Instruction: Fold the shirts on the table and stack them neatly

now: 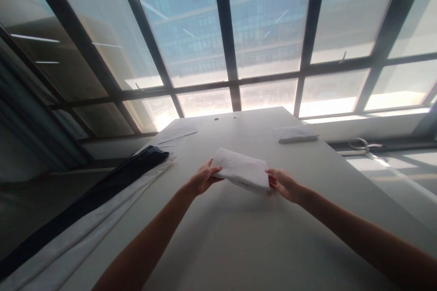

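A folded white cloth (241, 168) is held up between my two hands, just above the white table (239, 245). My left hand (204, 177) pinches its left end, thumb on top and fingers beneath. At the opposite end, my right hand (283, 184) grips the right edge, its thumb near the upper corner. The cloth is folded into a flat rectangle and tilts slightly down to the right. Whether it is a garment or a plain sheet I cannot tell.
A folded white cloth stack (295, 134) lies at the table's far right. White sheets (177, 132) lie at the far left. Dark fabric (112, 191) and long white fabric (102, 232) run along the left edge. Large framed windows (266, 18) stand behind. A white cable (367, 145) is at right.
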Demonstrator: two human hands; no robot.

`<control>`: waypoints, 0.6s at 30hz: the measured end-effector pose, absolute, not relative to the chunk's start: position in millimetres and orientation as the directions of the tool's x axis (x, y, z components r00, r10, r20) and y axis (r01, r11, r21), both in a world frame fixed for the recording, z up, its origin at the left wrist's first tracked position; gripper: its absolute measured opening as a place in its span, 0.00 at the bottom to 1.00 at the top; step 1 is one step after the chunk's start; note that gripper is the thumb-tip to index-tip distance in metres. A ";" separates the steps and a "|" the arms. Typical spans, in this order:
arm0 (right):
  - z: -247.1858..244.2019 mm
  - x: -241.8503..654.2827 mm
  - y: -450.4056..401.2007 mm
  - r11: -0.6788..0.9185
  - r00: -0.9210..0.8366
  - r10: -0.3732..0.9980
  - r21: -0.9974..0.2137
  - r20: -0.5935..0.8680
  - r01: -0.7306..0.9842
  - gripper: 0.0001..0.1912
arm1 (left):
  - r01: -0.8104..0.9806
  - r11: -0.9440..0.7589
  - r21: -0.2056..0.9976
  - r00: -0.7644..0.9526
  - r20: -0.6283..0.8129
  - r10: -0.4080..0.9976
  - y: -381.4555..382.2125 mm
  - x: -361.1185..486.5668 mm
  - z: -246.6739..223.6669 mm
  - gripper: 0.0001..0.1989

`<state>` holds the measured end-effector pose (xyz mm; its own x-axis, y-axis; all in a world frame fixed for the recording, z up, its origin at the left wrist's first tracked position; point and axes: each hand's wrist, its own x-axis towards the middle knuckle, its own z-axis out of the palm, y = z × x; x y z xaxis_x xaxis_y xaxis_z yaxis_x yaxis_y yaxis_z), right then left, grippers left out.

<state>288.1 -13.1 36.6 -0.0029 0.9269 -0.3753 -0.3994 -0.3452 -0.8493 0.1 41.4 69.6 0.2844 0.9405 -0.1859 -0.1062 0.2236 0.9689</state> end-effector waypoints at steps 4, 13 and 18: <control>44.2 312.7 -17.6 -0.424 -0.162 0.906 -0.818 -0.392 -0.389 0.09 | -0.178 0.165 0.970 0.320 -0.101 0.942 45.3 30.9 87.6 0.24; 44.6 394.5 -21.3 -0.166 0.043 0.980 -0.912 -0.196 -0.374 0.19 | -0.148 0.150 0.977 0.391 -0.082 0.917 74.0 115.5 78.1 0.24; 49.9 466.2 29.4 -0.051 0.375 0.920 -0.985 -0.111 -0.166 0.20 | -0.091 0.191 0.977 0.393 -0.141 0.909 114.8 186.0 61.6 0.30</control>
<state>466.2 29.4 49.9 0.3753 0.9203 -0.1107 -0.1660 -0.0508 -0.9848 186.0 114.8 61.6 0.3929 0.9088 -0.1407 -0.0910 0.1907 0.9774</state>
